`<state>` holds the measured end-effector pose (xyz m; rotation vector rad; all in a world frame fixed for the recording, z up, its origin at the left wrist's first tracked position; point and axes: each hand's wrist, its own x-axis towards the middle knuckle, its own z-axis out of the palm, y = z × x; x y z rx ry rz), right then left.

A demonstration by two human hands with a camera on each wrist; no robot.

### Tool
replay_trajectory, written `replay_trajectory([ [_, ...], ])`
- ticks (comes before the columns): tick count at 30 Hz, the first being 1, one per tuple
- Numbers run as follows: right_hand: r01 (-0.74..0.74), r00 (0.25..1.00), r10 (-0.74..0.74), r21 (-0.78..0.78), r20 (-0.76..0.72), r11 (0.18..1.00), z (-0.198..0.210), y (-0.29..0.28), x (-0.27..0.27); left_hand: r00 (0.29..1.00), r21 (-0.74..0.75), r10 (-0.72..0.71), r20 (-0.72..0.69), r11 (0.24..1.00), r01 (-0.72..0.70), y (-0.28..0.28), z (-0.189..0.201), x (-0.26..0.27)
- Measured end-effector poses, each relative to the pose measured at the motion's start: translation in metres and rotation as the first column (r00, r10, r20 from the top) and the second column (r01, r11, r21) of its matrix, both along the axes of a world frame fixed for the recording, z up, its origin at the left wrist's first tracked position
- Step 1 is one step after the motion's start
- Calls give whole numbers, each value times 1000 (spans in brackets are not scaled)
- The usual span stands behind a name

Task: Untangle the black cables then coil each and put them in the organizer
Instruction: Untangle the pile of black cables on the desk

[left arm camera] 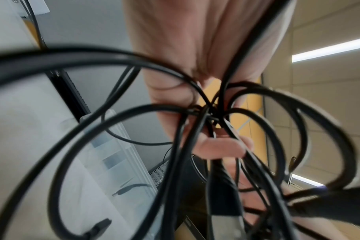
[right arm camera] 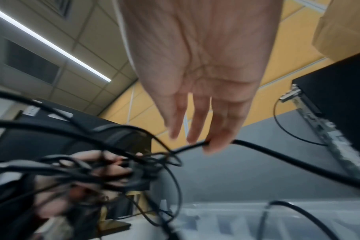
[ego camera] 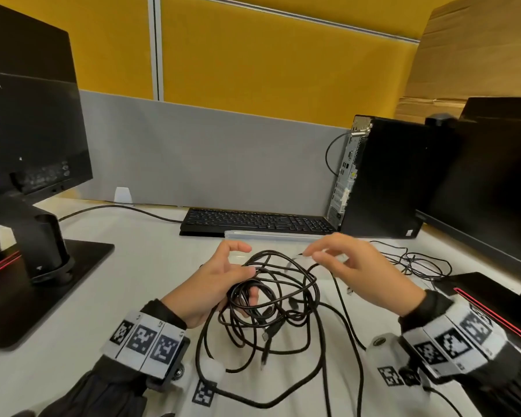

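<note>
left grip (ego camera: 220,281) clutches cable tangle (ego camera: 271,299); right grip (ego camera: 352,266) pinches strand.

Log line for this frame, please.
stage: untangling | left hand: grips cable bundle | right hand: pinches one strand | organizer: no coils visible

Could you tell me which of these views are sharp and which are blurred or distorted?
Head view: mostly sharp, cables and both hands clear, edges bent by the wide lens. Left wrist view: near cable loops smeared and out of focus, left hand soft. Right wrist view: right hand motion-blurred, tangle at lower left smeared, ceiling light bright.
</note>
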<state>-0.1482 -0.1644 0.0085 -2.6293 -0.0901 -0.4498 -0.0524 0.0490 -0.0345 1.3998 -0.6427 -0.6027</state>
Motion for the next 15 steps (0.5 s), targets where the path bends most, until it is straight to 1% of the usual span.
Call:
replay_trajectory([
  [1,-14,996,12,23,93,1000,2,5,-4,1000,-4,5,-16,1000,-5,-1,0,-1],
  [2,-52,988,49,19,146,998,5,10,-7,999,-10,7,-39,1000,-7,-1,0,-1],
  [3,-100,984,100,-13,150,995,8,17,-11,998,-19,8,-69,1000,-9,-1,1,-1],
  [4,-141,984,147,-60,104,988,9,23,-13,995,-32,8,-103,999,-11,-2,1,-2],
  [5,-165,985,169,-116,25,979,9,30,-14,991,-45,9,-131,999,-15,-2,1,-2],
  [7,-165,984,143,-240,-109,957,5,39,-13,988,-62,0,-156,998,-10,-1,3,-4],
  [9,-139,985,90,-362,-150,922,-1,45,-9,988,-67,-12,-151,998,1,1,5,-5],
  [11,-131,985,68,-421,-160,898,-5,49,-7,989,-57,-4,-146,998,-4,2,5,-5],
  [13,-146,981,79,-412,-177,900,-6,50,-6,990,-37,13,-139,999,-19,2,5,-5],
  [15,-171,978,124,-302,-171,938,-4,48,-6,993,-39,49,-103,998,-54,2,5,-2],
])
